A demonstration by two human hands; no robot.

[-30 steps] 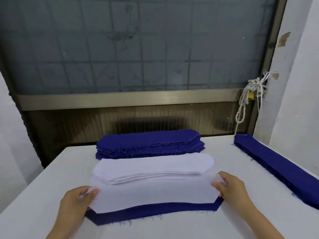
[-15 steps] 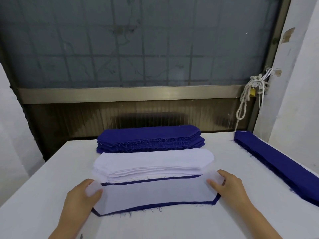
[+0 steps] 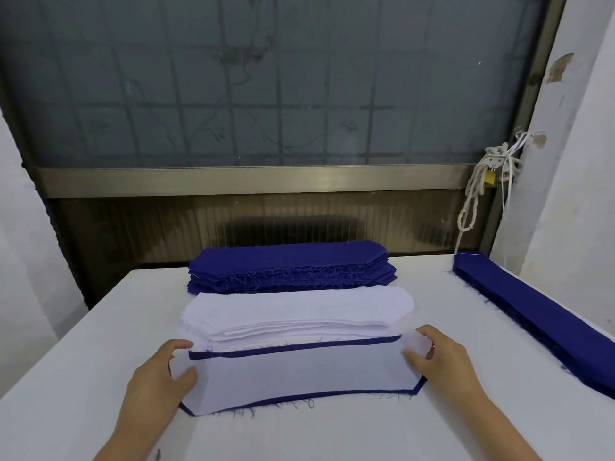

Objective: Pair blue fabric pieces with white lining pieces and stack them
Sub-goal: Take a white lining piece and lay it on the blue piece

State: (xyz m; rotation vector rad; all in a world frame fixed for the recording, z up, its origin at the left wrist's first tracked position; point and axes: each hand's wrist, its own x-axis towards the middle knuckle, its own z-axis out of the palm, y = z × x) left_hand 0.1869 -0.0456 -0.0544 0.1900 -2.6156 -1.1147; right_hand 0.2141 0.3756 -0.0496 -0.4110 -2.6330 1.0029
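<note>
At the near edge of the table (image 3: 332,434), just in front of the person, a white lining (image 3: 299,374) lies flat on a blue piece (image 3: 213,355). The left hand (image 3: 156,377) pinches the lining's left tip, with the thumb on top and the fingers curled round its far edge. The right hand (image 3: 439,357) pinches the right tip the same way, its fingers showing faintly through the thin cloth. Both tips are raised a little off the blue piece.

A second ago the lining sat further back, lapping onto the white stack (image 3: 299,307), and blue showed only along the near side. Since then it has been drawn toward the person. Now a narrow blue rim shows along both the far edge and the near edge, so the two shapes look close to matched. Lengthwise I cannot tell, since the tips are held up past the blue corners. This pair seems nearly made; it likely needs only to be let down, smoothed and then moved to a pile.

Behind the pair, touching or almost so, is the white stack, and beyond that a blue stack (image 3: 289,264), both still thick, so many pairs appear to remain. Well apart along the right edge lies a long blue pile (image 3: 539,321). Beyond the table is a grimy window (image 3: 266,78) with a knotted cord (image 3: 479,184) hanging at its right.
</note>
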